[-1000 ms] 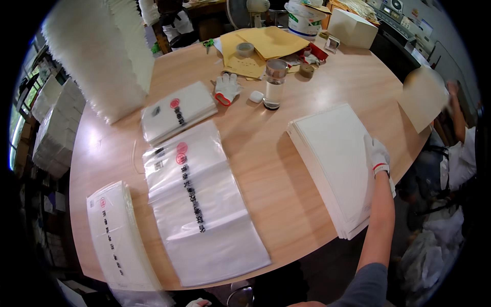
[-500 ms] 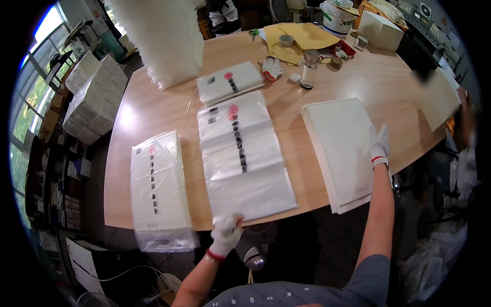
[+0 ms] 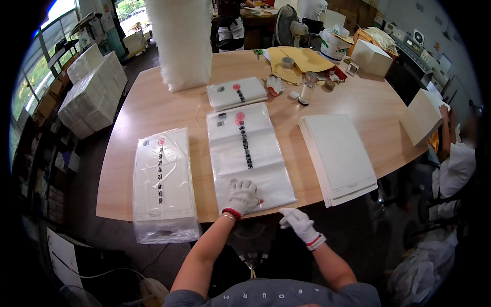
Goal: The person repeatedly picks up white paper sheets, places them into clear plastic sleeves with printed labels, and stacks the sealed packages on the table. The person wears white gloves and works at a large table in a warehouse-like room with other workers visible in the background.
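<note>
Left hand (image 3: 242, 196), white glove with red cuff, lies palm down, fingers spread flat, on the near end of the clear plastic bag (image 3: 249, 153) laid lengthwise mid-surface; pressing on it, nothing gripped. That bag has a red round mark and a dark strip of print down its middle, near end at the near edge of the round wooden surface (image 3: 153, 110). Right hand (image 3: 299, 223), same glove, hangs just off the near edge below the bag's near right corner, fingers loosely curled, empty, touching nothing that can be made out. Left of the centre bag, apart from it, a filled bag stack (image 3: 163, 184) with white sheets inside, its near end hanging over the near edge. Right of the centre bag, apart, a stack of white sheets (image 3: 340, 156), near corner overhanging the near-right edge. Beyond the centre bag toward the far side, a smaller pile of folded bags (image 3: 237, 93). Far left part of the surface: tall white stack (image 3: 181, 41). Far right part: clear jar (image 3: 308, 88), tape roll (image 3: 288, 62) on yellow envelopes (image 3: 302, 60), white box (image 3: 372, 57), spare gloves (image 3: 274, 84). At the right edge another person (image 3: 456, 163) in white holds a pale board (image 3: 422, 116). White bundles (image 3: 92, 92) stacked on the floor beyond the left edge.
</note>
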